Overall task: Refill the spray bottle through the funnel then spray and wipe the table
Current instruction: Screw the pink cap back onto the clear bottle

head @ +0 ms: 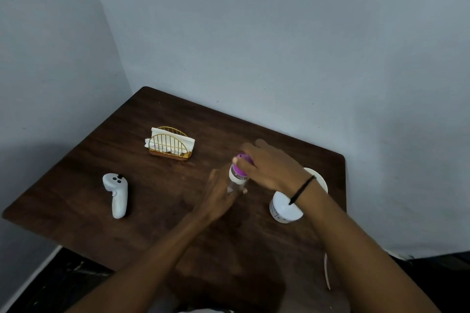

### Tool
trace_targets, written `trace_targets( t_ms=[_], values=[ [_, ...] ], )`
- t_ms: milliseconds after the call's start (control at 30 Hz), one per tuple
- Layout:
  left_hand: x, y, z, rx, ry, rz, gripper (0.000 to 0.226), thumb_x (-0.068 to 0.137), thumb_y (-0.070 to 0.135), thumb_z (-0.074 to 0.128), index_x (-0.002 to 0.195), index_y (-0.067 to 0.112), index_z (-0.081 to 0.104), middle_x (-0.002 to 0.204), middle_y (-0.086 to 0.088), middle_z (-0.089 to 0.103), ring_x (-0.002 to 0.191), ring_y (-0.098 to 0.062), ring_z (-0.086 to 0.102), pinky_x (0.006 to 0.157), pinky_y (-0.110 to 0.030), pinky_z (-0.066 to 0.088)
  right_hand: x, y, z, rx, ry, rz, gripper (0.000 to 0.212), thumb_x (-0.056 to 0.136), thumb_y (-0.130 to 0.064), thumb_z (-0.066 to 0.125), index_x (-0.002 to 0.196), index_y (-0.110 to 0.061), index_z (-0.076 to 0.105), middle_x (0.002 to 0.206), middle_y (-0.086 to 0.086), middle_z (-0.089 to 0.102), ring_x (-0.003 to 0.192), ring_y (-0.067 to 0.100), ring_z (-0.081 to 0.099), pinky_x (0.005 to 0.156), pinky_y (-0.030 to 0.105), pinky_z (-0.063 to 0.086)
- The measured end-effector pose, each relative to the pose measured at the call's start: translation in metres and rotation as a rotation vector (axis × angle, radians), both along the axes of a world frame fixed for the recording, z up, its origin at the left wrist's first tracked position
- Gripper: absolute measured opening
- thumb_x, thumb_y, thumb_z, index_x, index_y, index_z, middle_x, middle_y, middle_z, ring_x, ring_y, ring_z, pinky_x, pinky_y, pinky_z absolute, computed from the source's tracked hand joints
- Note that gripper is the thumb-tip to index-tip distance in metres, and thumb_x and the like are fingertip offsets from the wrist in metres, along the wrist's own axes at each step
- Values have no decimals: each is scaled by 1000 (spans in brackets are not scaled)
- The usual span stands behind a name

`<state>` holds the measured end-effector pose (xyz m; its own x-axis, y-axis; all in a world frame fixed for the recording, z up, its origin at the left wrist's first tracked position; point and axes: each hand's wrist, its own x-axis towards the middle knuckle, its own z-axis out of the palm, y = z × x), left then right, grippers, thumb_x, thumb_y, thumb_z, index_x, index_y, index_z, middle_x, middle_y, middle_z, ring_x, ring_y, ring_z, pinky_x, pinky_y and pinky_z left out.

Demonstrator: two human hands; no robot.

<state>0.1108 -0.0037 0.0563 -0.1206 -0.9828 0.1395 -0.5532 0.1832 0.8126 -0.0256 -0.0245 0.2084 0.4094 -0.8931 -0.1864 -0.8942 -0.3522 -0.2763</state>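
I count one spray bottle (237,175) standing on my one wooden table (162,211), with both of my hands on it: two hands, left (218,195) and right (269,168). Left of the bottle lies one white controller (116,194). Behind and left of it stands one gold wire napkin holder (170,146). Right of the bottle sit one white tub (284,207) and one white dish (319,178).

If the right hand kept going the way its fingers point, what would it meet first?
Probably the gold napkin holder: the right hand, over the spray bottle, points up-left toward it. Depth is unclear.
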Motion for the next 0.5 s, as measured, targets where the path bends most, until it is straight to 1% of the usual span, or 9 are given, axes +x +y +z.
trace_targets(
  t_ms=[67,133,200,233,300,333,400,433,500],
  values=[
    [-3,0,3,-60,15,3,16,90,17,69,106,17,68,102,13,65,99,6,56,104,-36,43,-3,-1,6,21,71,56,35,98,-44,44,123,-23,55,112,5,57,101,27,59,79,34,44],
    [-7,2,7,-58,76,14,33,88,15,71,119,10,62,113,4,63,105,0,56,105,-32,42,-2,2,6,-136,200,-66,43,100,-54,36,92,-18,59,88,3,56,83,26,59,70,33,41],
    [-11,3,8,-58,143,17,38,87,17,72,122,13,57,116,6,61,105,10,53,102,-14,37,-3,5,5,-272,244,-155,54,97,-64,30,70,-21,46,72,0,49,70,23,55,65,31,41],
    [-12,4,8,-74,138,28,41,87,18,72,124,16,56,116,9,59,106,17,48,99,-3,31,-4,7,5,-295,160,-143,50,96,-64,33,73,-22,47,75,0,50,71,22,55,64,31,42],
    [-13,2,7,-135,122,23,38,85,15,74,120,16,59,113,12,56,107,29,41,92,7,23,-9,9,12,-175,21,-42,37,93,-55,48,111,-23,53,104,2,56,88,21,58,72,33,47],
    [-13,2,7,-163,109,21,34,85,11,75,116,12,62,110,13,56,106,32,39,92,7,22,-10,7,13,-90,11,18,45,91,-49,53,129,-25,47,119,2,53,99,23,58,78,35,50],
    [-10,3,9,-167,102,4,29,84,8,75,111,9,66,110,9,62,107,31,40,97,3,25,-8,8,11,-51,95,48,45,91,-43,55,130,-23,48,121,3,54,104,28,60,80,36,49],
    [-8,3,7,-136,101,-4,29,85,12,75,112,14,65,112,9,66,110,27,43,103,-6,29,-6,9,8,-107,153,3,38,92,-50,51,115,-20,56,110,5,58,97,29,61,75,34,46],
    [-10,4,6,-81,91,-32,33,88,20,72,118,25,60,115,15,63,112,18,47,107,-25,36,-4,8,11,-203,284,-162,59,90,-72,36,75,-18,54,81,4,57,76,25,59,65,32,41]
  ],
)
